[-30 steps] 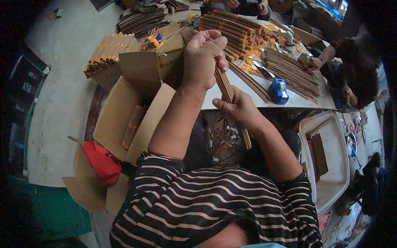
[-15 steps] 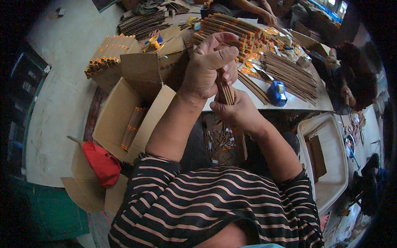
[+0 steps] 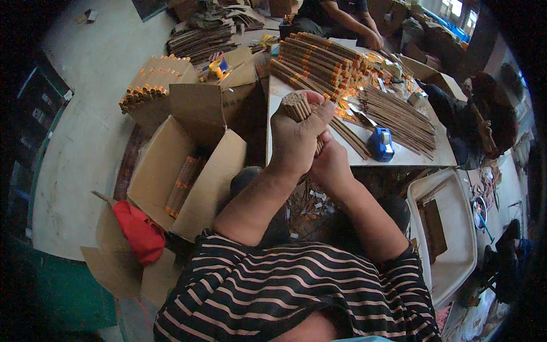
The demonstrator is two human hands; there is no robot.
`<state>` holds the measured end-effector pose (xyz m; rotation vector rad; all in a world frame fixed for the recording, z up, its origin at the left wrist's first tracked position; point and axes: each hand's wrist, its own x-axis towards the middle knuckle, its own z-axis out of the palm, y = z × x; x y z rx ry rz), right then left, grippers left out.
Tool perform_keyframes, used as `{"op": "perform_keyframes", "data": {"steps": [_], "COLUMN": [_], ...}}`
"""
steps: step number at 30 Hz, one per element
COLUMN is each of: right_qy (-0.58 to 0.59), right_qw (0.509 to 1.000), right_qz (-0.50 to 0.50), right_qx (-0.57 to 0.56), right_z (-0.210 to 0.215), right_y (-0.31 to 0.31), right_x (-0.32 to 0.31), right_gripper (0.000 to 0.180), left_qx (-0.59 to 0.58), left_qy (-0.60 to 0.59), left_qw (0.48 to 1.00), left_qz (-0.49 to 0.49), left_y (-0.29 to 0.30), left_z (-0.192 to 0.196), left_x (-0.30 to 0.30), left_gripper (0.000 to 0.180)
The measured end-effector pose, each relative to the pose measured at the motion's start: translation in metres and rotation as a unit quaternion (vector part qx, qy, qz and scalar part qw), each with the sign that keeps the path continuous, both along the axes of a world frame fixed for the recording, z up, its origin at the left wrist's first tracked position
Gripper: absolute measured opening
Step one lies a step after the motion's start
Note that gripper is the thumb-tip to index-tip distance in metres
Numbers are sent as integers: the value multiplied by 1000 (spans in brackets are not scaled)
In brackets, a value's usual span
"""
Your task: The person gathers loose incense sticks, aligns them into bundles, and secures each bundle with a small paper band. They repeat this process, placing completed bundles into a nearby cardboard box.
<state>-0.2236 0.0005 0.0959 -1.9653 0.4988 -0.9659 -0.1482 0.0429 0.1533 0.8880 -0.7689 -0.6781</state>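
Observation:
A bundle of thin brown sticks (image 3: 295, 106) stands gathered in my two hands in front of me, above the near edge of the white table (image 3: 277, 145). My left hand (image 3: 297, 137) is wrapped round its upper part, the cut ends showing above the fingers. Just below and to the right, my right hand (image 3: 331, 162) closes on the same bundle, its fingers partly hidden. Beyond the hands lies a pile of banded stick bundles (image 3: 325, 62) with orange and yellow wrappers. Loose brown sticks (image 3: 396, 117) spread over the table to the right, by a blue tape dispenser (image 3: 380, 143).
An open cardboard box (image 3: 156, 171) with banded bundles inside stands at my left; a red cloth (image 3: 139, 231) hangs beside it. More bundles (image 3: 156, 80) are stacked behind. A white plastic tub (image 3: 461, 228) is at my right. Across the table, another person's hand (image 3: 373, 40) shows.
My left hand has turned and closed round the top of the bundle, where its fingers were raised before. Both hands are lower in view, and the stick ends now face up.

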Motion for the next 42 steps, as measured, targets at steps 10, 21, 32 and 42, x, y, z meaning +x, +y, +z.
{"op": "perform_keyframes", "data": {"steps": [10,21,32,42], "right_qy": [-78,-6,-43,-80], "right_qw": [990,999,993,982], "right_qz": [90,6,102,-78], "right_qx": [80,33,34,-155], "right_z": [49,-8,-4,75], "right_y": [-30,-82,-73,-28], "right_x": [19,52,45,-53], "right_gripper": [32,27,33,52], "left_qx": [-48,3,-23,-14], "left_qy": [-235,-196,-303,-503], "left_qw": [971,981,947,864], "left_qz": [11,5,101,24], "left_y": [-27,-76,-74,-8], "left_z": [50,5,1,17], "left_x": [16,39,40,6], "left_gripper": [19,14,25,64]}}
